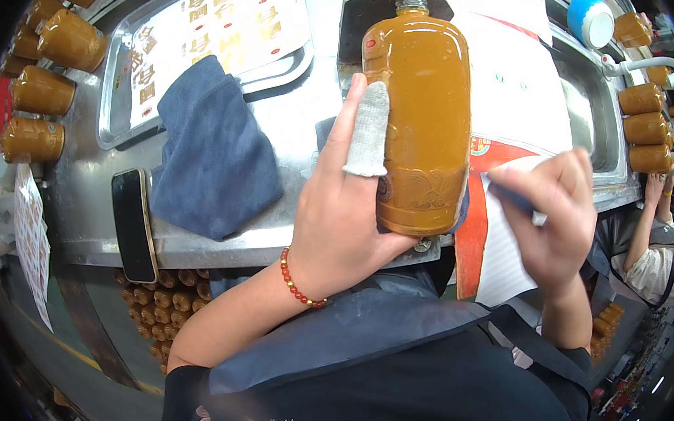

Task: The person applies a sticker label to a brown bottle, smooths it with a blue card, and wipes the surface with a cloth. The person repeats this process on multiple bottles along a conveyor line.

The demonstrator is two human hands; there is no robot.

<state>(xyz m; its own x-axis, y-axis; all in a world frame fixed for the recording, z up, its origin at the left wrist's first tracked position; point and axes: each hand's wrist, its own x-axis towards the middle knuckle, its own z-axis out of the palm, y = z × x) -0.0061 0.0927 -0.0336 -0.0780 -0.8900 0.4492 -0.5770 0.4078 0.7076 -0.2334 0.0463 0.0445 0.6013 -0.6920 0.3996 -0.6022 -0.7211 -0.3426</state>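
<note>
Left hand: this hand lies stretched along the bottle's left side, fingers extended, thumb at the base, seemingly to steady it and leave the front uncovered.
Finger sleeve: a grey knit cover sits on one left finger, probably for grip or protection.
Bottle: the amber bottle stands against the left hand, neck pointing away from the body.
Right hand: blurred, this hand is curled beside the bottle's lower right, thumb and fingers apparently pinching a dark blue scrap.
Printed paper: the red-and-white sheet runs under and beyond the right hand.
Folded cloth: the blue cloth lies left of the left hand, likely for easy reach.
Phone: the black phone rests farther left, at the table edge.
Tray: beyond the cloth, the metal tray keeps label sheets together.
Far right: past the right hand, more amber bottles line the sink.
</note>
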